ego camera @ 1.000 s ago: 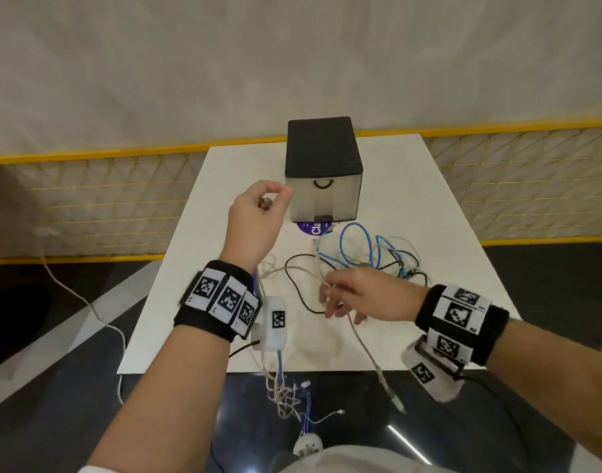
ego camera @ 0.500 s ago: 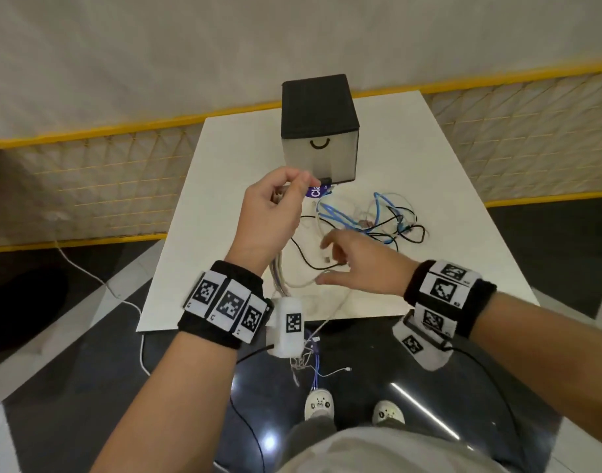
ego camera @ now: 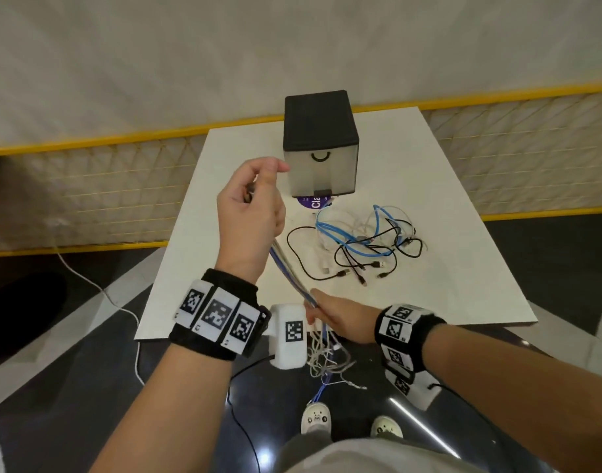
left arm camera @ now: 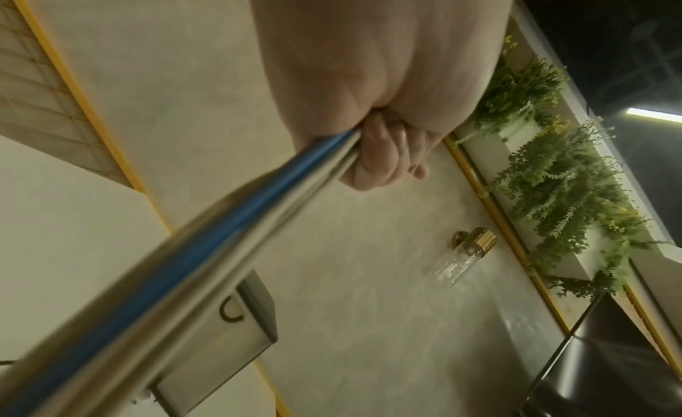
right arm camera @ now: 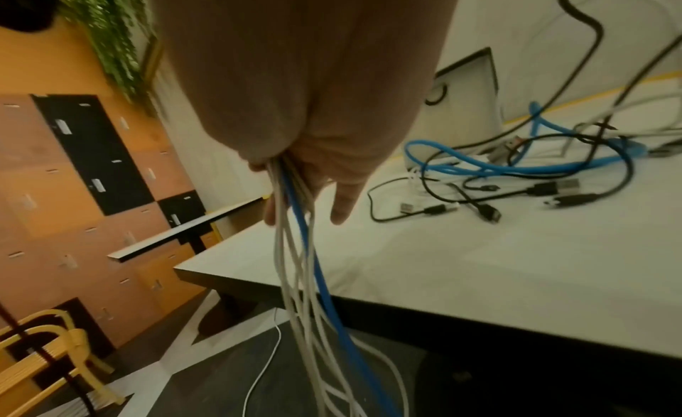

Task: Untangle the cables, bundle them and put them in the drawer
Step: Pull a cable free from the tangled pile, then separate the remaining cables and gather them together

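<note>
A bunch of white and blue cables [ego camera: 287, 268] runs taut between my two hands. My left hand [ego camera: 255, 196] is raised above the table and grips the bunch's upper end [left arm camera: 332, 144]. My right hand [ego camera: 330, 317] grips the same bunch [right arm camera: 291, 195] lower down at the table's near edge, and the loose ends [ego camera: 327, 360] dangle toward the floor. A tangle of black, blue and white cables [ego camera: 361, 240] lies on the white table [ego camera: 463, 268]. The black drawer box [ego camera: 320, 145] stands behind it, its drawer closed.
A purple round label [ego camera: 315, 202] lies under the box's front. A white cord [ego camera: 98, 291] trails on the floor to the left. My shoes [ego camera: 315, 418] show below the table edge. In the right wrist view a yellow chair [right arm camera: 48, 353] stands lower left.
My left hand has lifted the cable bunch higher. My right hand has left the tangle, come back to the table's near edge and closed round the bunch lower down, pulling it straight.
</note>
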A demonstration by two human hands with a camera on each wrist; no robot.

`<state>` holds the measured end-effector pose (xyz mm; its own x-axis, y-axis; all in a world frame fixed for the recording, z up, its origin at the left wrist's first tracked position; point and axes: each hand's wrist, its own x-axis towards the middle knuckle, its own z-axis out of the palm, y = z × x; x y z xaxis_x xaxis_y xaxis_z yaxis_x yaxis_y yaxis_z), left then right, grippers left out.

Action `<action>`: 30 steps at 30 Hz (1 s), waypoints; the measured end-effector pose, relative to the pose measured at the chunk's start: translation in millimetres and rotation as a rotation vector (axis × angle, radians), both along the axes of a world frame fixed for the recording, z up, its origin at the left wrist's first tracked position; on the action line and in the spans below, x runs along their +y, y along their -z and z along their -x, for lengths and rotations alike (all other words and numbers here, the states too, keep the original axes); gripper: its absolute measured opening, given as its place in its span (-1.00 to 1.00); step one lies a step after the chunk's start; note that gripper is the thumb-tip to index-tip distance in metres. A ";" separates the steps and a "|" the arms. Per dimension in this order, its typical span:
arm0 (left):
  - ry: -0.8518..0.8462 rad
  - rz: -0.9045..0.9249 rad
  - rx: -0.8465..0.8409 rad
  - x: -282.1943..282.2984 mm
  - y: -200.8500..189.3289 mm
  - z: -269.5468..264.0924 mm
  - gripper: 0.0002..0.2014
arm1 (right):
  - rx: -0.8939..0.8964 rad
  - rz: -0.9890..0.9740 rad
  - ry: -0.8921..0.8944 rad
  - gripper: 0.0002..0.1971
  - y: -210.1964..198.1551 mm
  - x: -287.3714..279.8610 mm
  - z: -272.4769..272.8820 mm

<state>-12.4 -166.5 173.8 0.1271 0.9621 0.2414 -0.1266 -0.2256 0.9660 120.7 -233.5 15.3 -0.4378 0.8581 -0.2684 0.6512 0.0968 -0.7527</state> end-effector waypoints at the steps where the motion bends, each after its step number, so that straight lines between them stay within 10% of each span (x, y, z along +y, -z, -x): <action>1: -0.004 0.004 -0.002 0.6 0.4 1.0 -0.76 | -0.032 0.068 -0.031 -0.79 6.6 1.2 -3.9; 6: 0.017 0.003 0.027 12.5 -6.0 10.7 -0.77 | -0.343 0.228 -0.143 -0.36 24.6 12.9 -38.7; 11: -0.019 0.066 0.092 20.7 6.2 9.1 -0.77 | -0.359 -0.097 0.171 -0.66 26.9 52.3 -49.0; 22: -0.039 0.109 0.105 36.2 32.9 9.8 -0.79 | -0.607 -0.116 0.160 -0.77 40.6 75.3 -39.3; 30: 0.004 0.100 0.139 47.6 39.4 18.2 -0.79 | 0.200 0.145 0.184 -0.56 -46.0 72.7 -38.3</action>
